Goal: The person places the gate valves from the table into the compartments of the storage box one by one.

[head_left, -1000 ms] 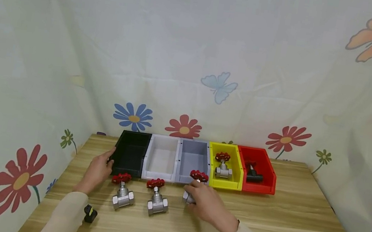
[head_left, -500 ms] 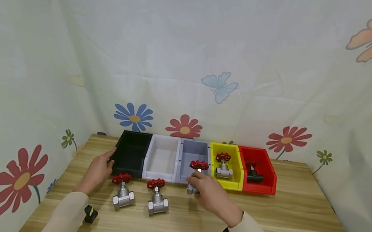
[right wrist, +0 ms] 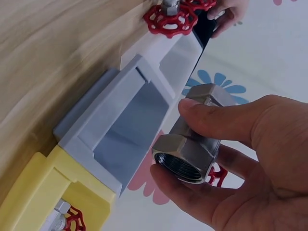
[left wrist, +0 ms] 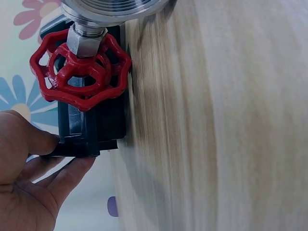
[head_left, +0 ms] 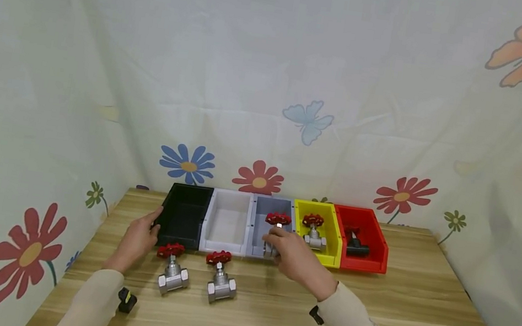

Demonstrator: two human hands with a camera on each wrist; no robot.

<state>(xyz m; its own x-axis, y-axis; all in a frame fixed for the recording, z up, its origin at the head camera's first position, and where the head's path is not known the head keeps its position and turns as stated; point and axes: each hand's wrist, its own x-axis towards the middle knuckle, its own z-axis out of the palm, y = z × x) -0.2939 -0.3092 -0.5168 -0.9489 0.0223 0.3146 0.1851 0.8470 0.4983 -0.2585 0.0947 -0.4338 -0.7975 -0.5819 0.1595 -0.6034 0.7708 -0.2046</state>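
My right hand point(head_left: 299, 260) grips the silver body of a gate valve point(head_left: 278, 219) with a red handwheel, holding it at the front of the grey bin point(head_left: 262, 208). In the right wrist view, thumb and fingers pinch the valve's body point(right wrist: 187, 149); its threaded opening faces the camera and most of its handwheel is hidden. My left hand point(head_left: 137, 240) pinches the left wall of the black bin point(head_left: 177, 241), thumb and fingers on opposite sides. Two similar valves, a left one point(head_left: 173, 276) and a right one point(head_left: 221, 285), stand on the table before the black and white bins.
A white bin point(head_left: 224, 248) sits between the black and grey ones. To the right, the yellow bin point(head_left: 315, 259) holds another red-wheeled valve point(head_left: 313, 237), and the red bin point(head_left: 363, 265) holds a black-bodied valve point(head_left: 356, 245). A flowered curtain rises behind the wooden table point(head_left: 400, 316).
My right hand has lifted the valve off the table and carried it forward to the grey bin. The left hand has stayed at the black bin.
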